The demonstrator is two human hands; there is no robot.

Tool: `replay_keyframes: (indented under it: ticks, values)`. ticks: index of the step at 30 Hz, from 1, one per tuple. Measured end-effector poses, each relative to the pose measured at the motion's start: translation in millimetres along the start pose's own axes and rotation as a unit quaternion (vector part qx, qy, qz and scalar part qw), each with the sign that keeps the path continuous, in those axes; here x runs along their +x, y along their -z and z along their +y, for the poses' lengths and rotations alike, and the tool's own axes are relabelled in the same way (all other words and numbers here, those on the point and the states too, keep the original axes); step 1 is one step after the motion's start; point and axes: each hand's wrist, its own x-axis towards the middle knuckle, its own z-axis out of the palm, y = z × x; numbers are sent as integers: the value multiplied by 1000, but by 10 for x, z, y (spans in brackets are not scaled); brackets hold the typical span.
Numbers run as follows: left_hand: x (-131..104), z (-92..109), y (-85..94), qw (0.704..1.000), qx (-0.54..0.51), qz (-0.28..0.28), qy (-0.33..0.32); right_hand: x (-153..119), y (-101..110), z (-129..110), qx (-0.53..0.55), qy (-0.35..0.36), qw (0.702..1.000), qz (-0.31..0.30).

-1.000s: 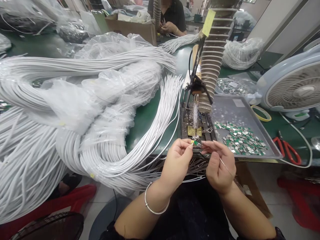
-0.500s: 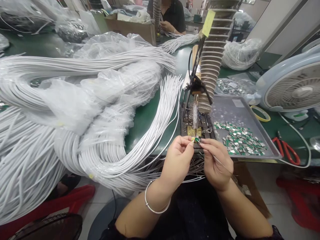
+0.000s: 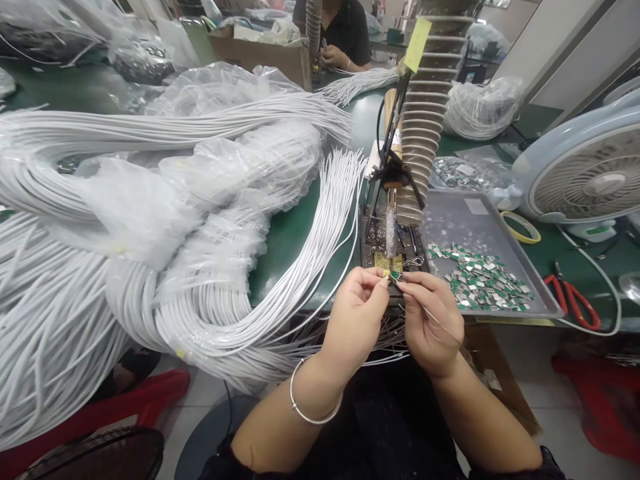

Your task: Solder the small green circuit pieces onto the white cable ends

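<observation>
In the head view, a small green circuit board (image 3: 395, 275) is held at my fingertips, under the tip of a soldering iron (image 3: 391, 230) fixed upright in a stand. My left hand (image 3: 356, 310) is closed in a pinch at the board's left side, with a small yellow bit at its fingertips. From the right, my right hand (image 3: 434, 320) pinches a thin pale wire (image 3: 434, 317), whose tail runs back across the fingers. Just beyond my hands lies a yellow sponge (image 3: 384, 261). How wire and board meet is too small to tell.
A grey tray (image 3: 465, 227) of small connector boards (image 3: 487, 280) stands right. Bundled white cables (image 3: 210, 313) fill the left. A ribbed hose (image 3: 425, 120) hangs over the stand. Red-handled pliers (image 3: 575, 300), a tape roll (image 3: 520, 227) and a fan (image 3: 590, 160) are farther right. Another person (image 3: 345, 33) sits opposite.
Both hands have shifted very slightly; the right has come a little up and left, closer to the left fingertips. The small board has turned a little between them.
</observation>
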Motion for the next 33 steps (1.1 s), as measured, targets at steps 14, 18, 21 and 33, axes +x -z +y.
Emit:
replay_keyframes:
  ticks: [14,18,21,33]
  values:
    - [-12,28,-10,1000,-2,1,-4,52,3,-28,-14,8,1000,9]
    - [-10,13,-1,1000,-1,-3,-6,39,-4,-22,-9,3,1000,7]
    - [-10,-4,10,1000,0,-5,-7,19,-4,-18,5,-2,1000,5]
    - [-9,-66,100,993,89,-59,-48,-30,41,-11,66,-64,996,-24]
